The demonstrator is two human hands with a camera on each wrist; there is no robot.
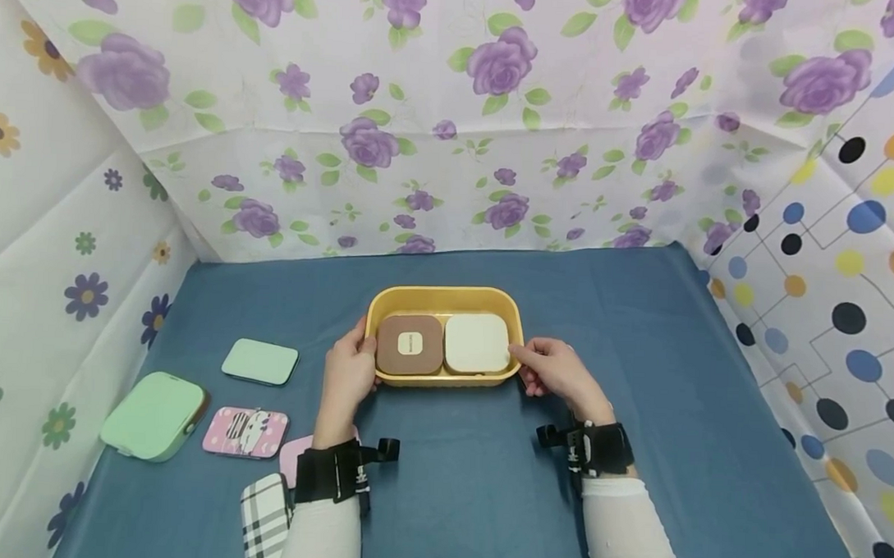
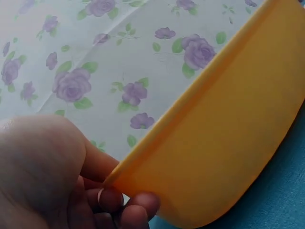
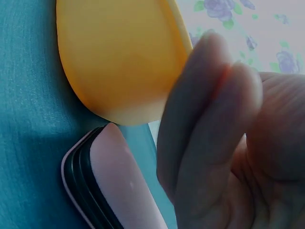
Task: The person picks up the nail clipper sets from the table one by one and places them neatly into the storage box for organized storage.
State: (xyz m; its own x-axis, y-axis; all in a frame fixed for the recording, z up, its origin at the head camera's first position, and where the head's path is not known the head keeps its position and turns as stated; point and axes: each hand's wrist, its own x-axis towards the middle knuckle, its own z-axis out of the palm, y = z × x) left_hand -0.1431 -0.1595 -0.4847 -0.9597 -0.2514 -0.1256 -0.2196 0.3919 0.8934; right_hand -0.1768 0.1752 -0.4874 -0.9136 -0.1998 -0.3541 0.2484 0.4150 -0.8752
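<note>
A yellow rectangular tray (image 1: 443, 382) with rounded corners stands on the blue cloth, towards its far side. Inside lie two rounded square cases side by side, a brown one (image 1: 393, 343) with a pale label and a cream one (image 1: 477, 343). My left hand (image 1: 351, 369) grips the tray's left end, thumb over the rim and fingers curled beneath, as the left wrist view shows. At the opposite end, my right hand (image 1: 558, 369) pinches the rim between thumb and fingers. Its fingers cover part of the tray wall (image 3: 124, 57) in the right wrist view.
On the left of the blue cloth (image 1: 469, 493) lie a green rounded case (image 1: 154, 416), a flat mint case (image 1: 260, 362), a pink cartoon case (image 1: 246, 432), a plaid case (image 1: 265, 511) and a pink case (image 1: 293, 461) partly behind my left wrist. Patterned sheets (image 1: 451, 148) enclose three sides.
</note>
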